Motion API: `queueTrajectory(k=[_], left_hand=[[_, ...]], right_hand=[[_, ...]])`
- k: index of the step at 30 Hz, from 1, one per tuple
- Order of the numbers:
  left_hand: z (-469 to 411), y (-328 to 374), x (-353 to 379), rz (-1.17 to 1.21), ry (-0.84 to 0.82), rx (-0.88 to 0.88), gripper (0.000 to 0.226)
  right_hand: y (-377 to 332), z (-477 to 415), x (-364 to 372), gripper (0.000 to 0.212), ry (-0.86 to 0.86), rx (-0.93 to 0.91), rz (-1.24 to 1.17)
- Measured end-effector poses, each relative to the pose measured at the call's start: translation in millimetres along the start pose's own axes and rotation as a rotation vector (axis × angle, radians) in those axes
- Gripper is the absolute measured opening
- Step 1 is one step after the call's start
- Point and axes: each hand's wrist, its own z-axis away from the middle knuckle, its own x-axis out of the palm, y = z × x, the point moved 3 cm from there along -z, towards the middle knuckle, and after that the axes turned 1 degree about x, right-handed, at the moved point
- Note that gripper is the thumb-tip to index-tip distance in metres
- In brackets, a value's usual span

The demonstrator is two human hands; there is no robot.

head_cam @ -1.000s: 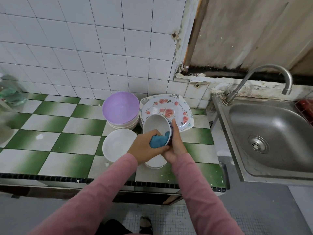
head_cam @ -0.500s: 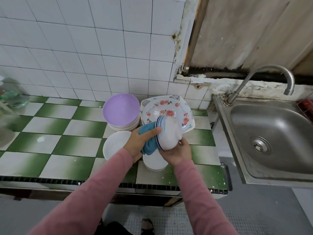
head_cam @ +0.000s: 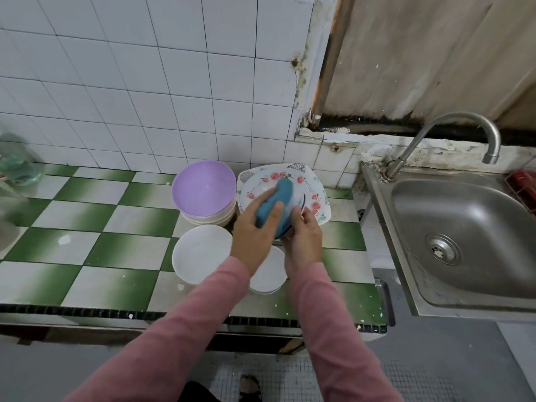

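Wiping is the step in hand, as I read it from my remote seat. The left hand (head_cam: 255,236) has its fingers and thumb curled round a folded blue cleaning cloth (head_cam: 275,204) and presses it against a small white ceramic bowl with a dark blue rim (head_cam: 291,217). The right hand (head_cam: 304,239) grips that bowl from its near side, fingers wrapped up along the wall. The bowl is held in the air, tilted, above the counter and in front of the square floral-patterned plate (head_cam: 317,198); motion blur hides which face the cloth is on.

My judgement: the wipe is midway. The next move calls for turning the bowl in the right hand so the cloth reaches the remaining surface, then setting it on a stack (likely the small white bowls (head_cam: 268,275) directly beneath) without knocking a rim.

Beside these sit a wide white shallow bowl (head_cam: 200,250) and a stack topped by a lilac plastic bowl (head_cam: 203,188). All rest on a green-and-white checkered tile counter (head_cam: 116,227) backed by a white tiled wall (head_cam: 145,82). To the right is a stainless steel sink (head_cam: 478,288) with a curved metal tap (head_cam: 452,126), under a stained, peeling wall panel (head_cam: 420,53).
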Motion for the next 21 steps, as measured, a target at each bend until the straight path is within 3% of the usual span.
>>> queueTrajectory(k=[3,7,9,14,19,21], left_hand=[[-5,5,10,-0.196,-0.175,0.125,0.039],[-28,7,1,-0.211,-0.118,-0.029,0.047],[-33,7,0,-0.201,-0.073,-0.098,0.042],[-11,9,15,-0.132,-0.19,0.079,0.026],[-34,3,4,-0.043,-0.009,-0.384,0.034],[-35,5,2,-0.158,0.015,-0.354,0.035]], right_hand=[[-11,4,5,0.023,-0.025,-0.109,0.228],[-24,15,5,0.021,-0.127,-0.226,0.426],[-26,19,6,0.025,-0.149,-0.279,0.49],[-32,16,5,0.026,-0.105,-0.307,0.506],[-41,18,-1,0.024,-0.197,-0.39,0.646],[-39,17,0,0.027,-0.146,-0.376,0.582]])
